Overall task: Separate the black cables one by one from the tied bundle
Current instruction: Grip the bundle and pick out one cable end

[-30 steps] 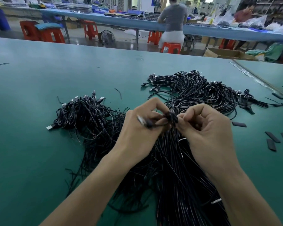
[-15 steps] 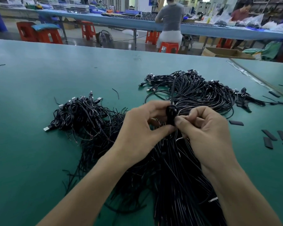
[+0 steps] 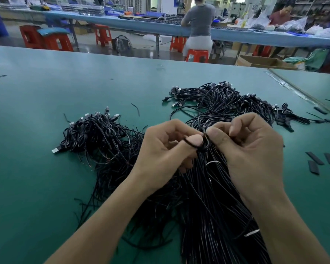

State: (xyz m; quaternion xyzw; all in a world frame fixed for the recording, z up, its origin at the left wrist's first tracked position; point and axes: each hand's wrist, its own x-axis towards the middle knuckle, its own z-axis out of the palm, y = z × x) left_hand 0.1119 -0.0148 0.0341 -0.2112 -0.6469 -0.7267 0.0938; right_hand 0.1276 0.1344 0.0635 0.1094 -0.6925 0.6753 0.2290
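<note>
A thick bundle of black cables (image 3: 213, 206) runs from the near table edge up between my hands. My left hand (image 3: 166, 149) has its fingers curled, and a thin black loop of cable or tie (image 3: 205, 141) wraps over its thumb. My right hand (image 3: 250, 151) pinches the same knot from the right, thumb against thumb. A pile of separated black cables (image 3: 95, 134) with USB plugs lies to the left. A second heap of black cables (image 3: 227, 101) lies behind my hands.
The green table (image 3: 46, 178) stretches wide to the left. Short black sleeve pieces (image 3: 320, 161) lie scattered at the right. Beyond the far edge stand red stools (image 3: 197, 55), a blue workbench and a seated person (image 3: 199, 25).
The cable end that stood up between my hands has come down. A loop now wraps my left thumb. Both hands stay at the knot, shifted slightly right.
</note>
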